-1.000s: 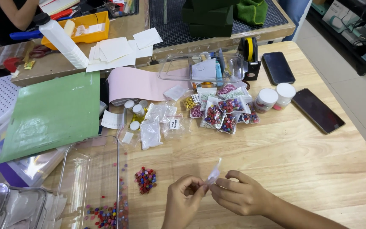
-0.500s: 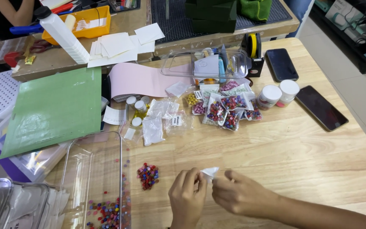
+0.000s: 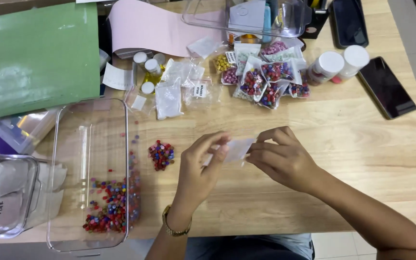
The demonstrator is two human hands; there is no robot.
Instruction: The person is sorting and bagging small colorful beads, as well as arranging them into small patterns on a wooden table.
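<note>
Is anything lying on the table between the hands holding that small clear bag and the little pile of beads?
Nothing visible: bare wooden table lies between the small clear plastic bag, held by both hands, and the multicoloured bead pile.

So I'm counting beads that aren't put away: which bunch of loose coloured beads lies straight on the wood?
The small pile of beads left of the left hand, on bare wood; the others lie inside the clear tray.

Bare tabletop (image 3: 362,159) lies open right of the hands; left, a bead pile (image 3: 161,155) and clear tray (image 3: 92,173) (beads inside) obstruct.
</note>
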